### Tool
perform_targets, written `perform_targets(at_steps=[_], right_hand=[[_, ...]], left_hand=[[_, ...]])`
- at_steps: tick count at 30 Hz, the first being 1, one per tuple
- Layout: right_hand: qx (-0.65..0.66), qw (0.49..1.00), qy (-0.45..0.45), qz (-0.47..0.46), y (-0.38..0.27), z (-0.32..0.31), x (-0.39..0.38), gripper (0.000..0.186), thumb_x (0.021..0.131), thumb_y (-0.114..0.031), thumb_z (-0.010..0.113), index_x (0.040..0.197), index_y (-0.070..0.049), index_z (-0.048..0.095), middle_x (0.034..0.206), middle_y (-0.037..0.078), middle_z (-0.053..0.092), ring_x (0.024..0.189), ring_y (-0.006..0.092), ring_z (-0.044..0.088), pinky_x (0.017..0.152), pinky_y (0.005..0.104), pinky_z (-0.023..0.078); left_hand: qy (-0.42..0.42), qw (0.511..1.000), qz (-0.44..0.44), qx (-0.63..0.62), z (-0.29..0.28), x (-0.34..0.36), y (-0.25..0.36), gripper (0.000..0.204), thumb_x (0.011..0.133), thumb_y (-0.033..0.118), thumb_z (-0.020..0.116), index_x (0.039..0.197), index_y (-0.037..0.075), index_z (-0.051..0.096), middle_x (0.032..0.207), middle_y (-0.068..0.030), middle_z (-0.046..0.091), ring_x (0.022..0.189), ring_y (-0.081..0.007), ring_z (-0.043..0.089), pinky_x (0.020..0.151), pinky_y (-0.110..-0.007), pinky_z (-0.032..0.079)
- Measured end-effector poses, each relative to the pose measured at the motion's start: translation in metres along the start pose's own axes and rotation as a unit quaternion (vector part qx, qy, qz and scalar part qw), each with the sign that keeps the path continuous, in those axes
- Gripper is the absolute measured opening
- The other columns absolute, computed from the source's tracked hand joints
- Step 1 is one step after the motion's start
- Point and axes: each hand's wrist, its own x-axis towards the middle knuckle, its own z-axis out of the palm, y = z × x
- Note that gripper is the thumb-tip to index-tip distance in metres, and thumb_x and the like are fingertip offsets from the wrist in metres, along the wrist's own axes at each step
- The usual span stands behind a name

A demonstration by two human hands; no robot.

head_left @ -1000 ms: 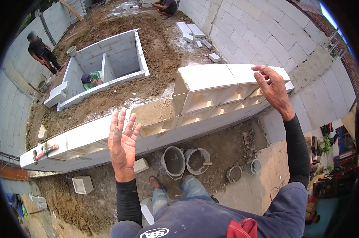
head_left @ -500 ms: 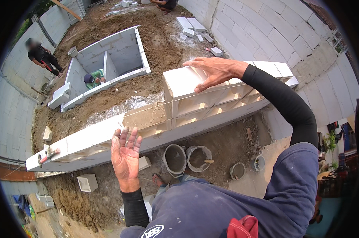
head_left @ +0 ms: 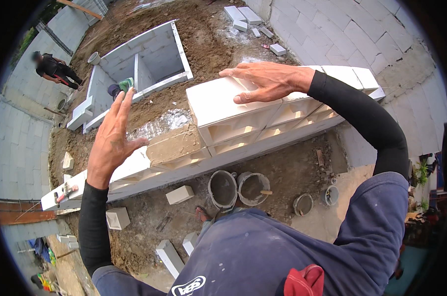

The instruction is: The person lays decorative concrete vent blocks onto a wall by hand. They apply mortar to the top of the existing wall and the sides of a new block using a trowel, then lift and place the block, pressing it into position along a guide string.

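My right hand (head_left: 265, 81) is spread, back up, at the top of the raised white decorative blocks (head_left: 216, 106), which have recessed faces on their near side; whether its palm touches them I cannot tell. My left hand (head_left: 112, 138) is open, fingers pointing away from me, over the lower wall beside a bed of wet mortar (head_left: 174, 145); nothing is in it. A taut string runs along the wall. A hammer-like tool (head_left: 65, 192) lies on the wall's left end.
A person in black (head_left: 55, 69) stands at back left. Another (head_left: 122, 86) is inside a partitioned block pit (head_left: 164, 44). Mortar buckets (head_left: 222, 190) stand below me among loose blocks (head_left: 181, 195). Block walls (head_left: 327, 29) bound the yard.
My left hand has moved left and up, turning from palm showing to back showing. My right hand has moved left along the raised blocks, its fingers straightening.
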Motion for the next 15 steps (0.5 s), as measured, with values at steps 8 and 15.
perform_targets(at_steps=[8,15], right_hand=[[-0.079,0.997,-0.005,-0.008,-0.005,0.001,-0.008,0.116,0.072,-0.068,0.074,0.156,-0.001,0.033,0.133,0.026,0.056,0.122,0.0395,0.059,0.101,0.0499,0.05],[-0.122,0.992,-0.023,-0.025,-0.01,0.0,-0.004,0.119,0.06,-0.044,0.088,0.153,0.003,0.032,0.12,0.022,0.06,0.113,0.0358,0.063,0.097,0.0439,0.052]], left_hand=[[-0.08,0.989,0.126,0.008,0.055,0.054,0.05,0.152,0.052,0.064,0.093,0.163,0.001,0.01,0.166,-0.0267,0.02,0.154,-0.0419,0.022,0.127,-0.048,0.023],[-0.139,0.976,0.165,0.012,0.072,0.092,0.066,0.127,0.061,0.047,0.09,0.155,-0.009,0.026,0.149,-0.0334,0.044,0.142,-0.0419,0.043,0.12,-0.043,0.036]])
